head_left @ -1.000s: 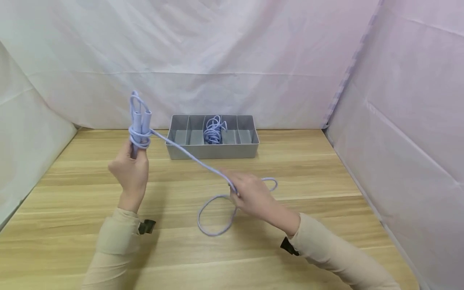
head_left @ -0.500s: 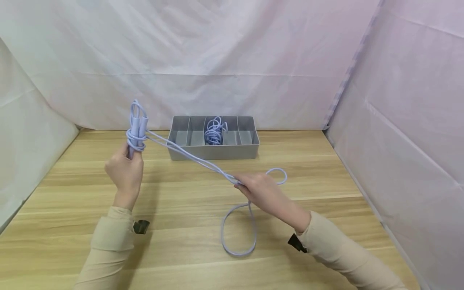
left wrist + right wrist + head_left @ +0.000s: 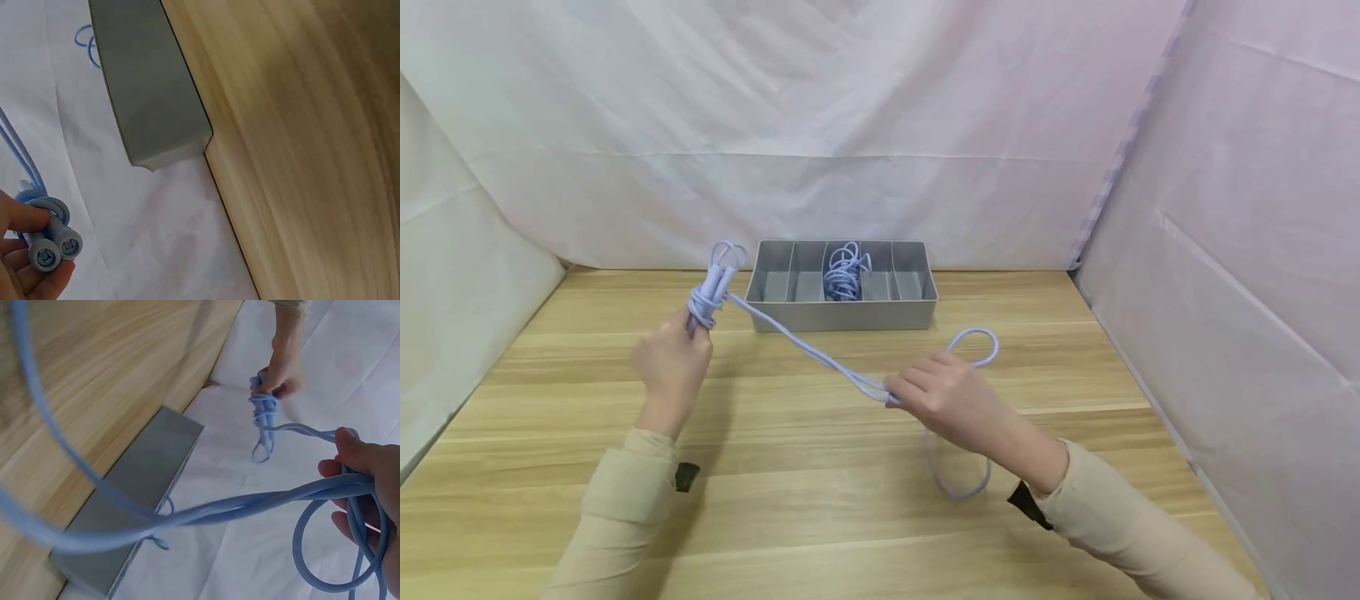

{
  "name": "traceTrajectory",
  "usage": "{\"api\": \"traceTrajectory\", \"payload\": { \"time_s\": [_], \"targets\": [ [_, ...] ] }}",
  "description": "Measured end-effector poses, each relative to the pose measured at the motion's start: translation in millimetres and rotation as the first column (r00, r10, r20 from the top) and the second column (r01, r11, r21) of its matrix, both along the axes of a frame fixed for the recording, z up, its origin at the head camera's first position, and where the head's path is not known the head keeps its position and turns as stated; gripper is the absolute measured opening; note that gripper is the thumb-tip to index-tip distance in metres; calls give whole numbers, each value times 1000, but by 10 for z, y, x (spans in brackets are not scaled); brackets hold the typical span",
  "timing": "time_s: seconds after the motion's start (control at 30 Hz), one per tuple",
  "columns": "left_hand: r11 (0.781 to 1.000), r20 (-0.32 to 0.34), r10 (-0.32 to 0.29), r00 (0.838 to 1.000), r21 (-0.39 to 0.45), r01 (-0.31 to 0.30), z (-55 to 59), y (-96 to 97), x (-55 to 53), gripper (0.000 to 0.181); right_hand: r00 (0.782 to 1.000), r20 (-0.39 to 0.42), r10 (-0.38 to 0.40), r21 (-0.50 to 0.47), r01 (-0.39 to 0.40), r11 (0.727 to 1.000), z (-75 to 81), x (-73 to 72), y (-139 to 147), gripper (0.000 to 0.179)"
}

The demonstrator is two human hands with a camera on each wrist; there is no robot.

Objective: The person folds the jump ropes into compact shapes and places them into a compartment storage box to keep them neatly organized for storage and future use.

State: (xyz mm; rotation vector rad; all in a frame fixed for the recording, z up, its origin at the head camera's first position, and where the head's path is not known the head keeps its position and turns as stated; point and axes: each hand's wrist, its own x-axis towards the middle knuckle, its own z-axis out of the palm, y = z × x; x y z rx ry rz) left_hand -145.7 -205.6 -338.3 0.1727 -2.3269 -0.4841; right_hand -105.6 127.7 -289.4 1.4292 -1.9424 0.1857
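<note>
While hands (image 3: 672,360) (image 3: 953,398) hover well apart, both grip rope (image 3: 237,508).

Tray (image 3: 844,316) by the worktop's (image 3: 805,500) far edge

One rope (image 3: 843,281) lies in its middle compartment. Before the tray, another rope (image 3: 817,356) spans from my left hand (image 3: 673,358), nearer the left edge, to my right hand (image 3: 951,396), nearer the right.

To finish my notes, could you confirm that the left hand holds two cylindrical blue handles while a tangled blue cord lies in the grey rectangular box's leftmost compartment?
Not the leftmost: the head view shows the tangled blue cord in the middle compartment of the grey rectangular box. The left hand holds two cylindrical blue handles.
</note>
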Motion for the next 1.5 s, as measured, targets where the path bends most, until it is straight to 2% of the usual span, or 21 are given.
{"api": "traceTrajectory", "payload": {
  "time_s": [0.17,0.33,0.43,0.57,0.67,0.77,0.87,0.97,1.03,1.1,1.13,1.17,1.23,1.3,1.33,1.4,1.43,1.5],
  "targets": [
    [995,92,-33,995,-88,41,-13,90,4,22,988,-137,72,101,-58,993,106,117,-75,25],
    [966,203,-82,976,-224,128,-32,227,50,31,971,-199,134,89,-118,989,277,177,-163,24],
    [949,298,-84,951,-267,168,6,342,130,33,970,-191,147,37,-143,989,422,186,-159,22],
    [930,432,-88,898,-287,229,96,542,280,28,966,-209,150,-29,-160,987,598,197,-120,19],
    [887,496,-92,863,-353,298,117,700,414,17,963,-231,141,-53,-157,986,691,181,-114,21],
    [824,515,-100,852,-437,361,87,843,525,14,969,-211,128,-59,-143,988,769,135,-124,22],
    [775,509,-118,853,-489,399,38,960,594,18,977,-178,120,-70,-134,989,822,41,-144,18],
    [723,473,-153,868,-545,424,-9,1044,640,20,979,-171,109,-103,-127,987,849,-100,-170,16],
    [677,450,-193,872,-582,450,-42,1077,662,21,981,-169,91,-126,-114,986,846,-203,-177,16],
    [624,443,-251,861,-606,493,-68,1097,684,22,984,-166,67,-143,-92,985,830,-307,-181,16],
    [589,450,-287,846,-613,526,-80,1104,696,21,986,-159,55,-148,-79,986,813,-357,-175,15],
    [556,459,-332,824,-610,565,-88,1110,711,21,988,-152,41,-151,-64,986,793,-406,-167,15],
    [477,494,-419,762,-594,648,-95,1120,757,18,991,-136,5,-149,-25,989,740,-500,-144,16],
    [402,524,-512,680,-554,729,-92,1129,818,16,994,-110,-25,-138,9,990,665,-591,-115,18],
    [367,532,-560,634,-527,766,-86,1136,852,16,995,-95,-39,-129,27,991,624,-630,-98,18],
    [306,540,-642,544,-471,827,-71,1150,918,15,996,-57,-67,-109,61,992,530,-703,-64,19],
    [281,532,-681,504,-446,850,-65,1155,945,16,996,-30,-78,-98,75,992,478,-738,-52,19],
    [250,493,-756,431,-391,886,-56,1164,987,15,993,38,-109,-74,112,991,364,-799,-26,18]
  ]
}}
